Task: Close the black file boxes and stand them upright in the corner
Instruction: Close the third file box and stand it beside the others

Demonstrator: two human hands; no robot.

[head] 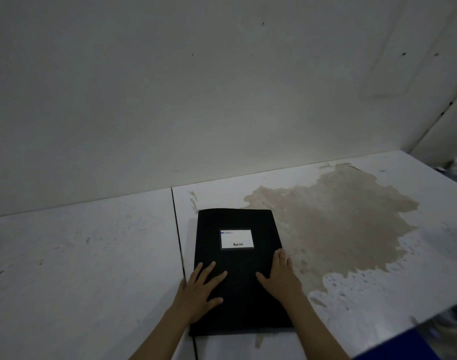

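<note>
A black file box (237,266) lies flat and closed on the white table (79,268), with a white label (237,239) on its upper half. My left hand (200,289) rests flat on its lower left part, fingers spread. My right hand (280,275) lies on its right edge, thumb on the cover and fingers along the side. Only this one box is in view.
A large brown stain (334,224) covers the table to the right of the box. A dark seam (179,242) between two table tops runs just left of the box. The white wall (196,87) stands behind; the table's right edge (404,326) drops off at lower right.
</note>
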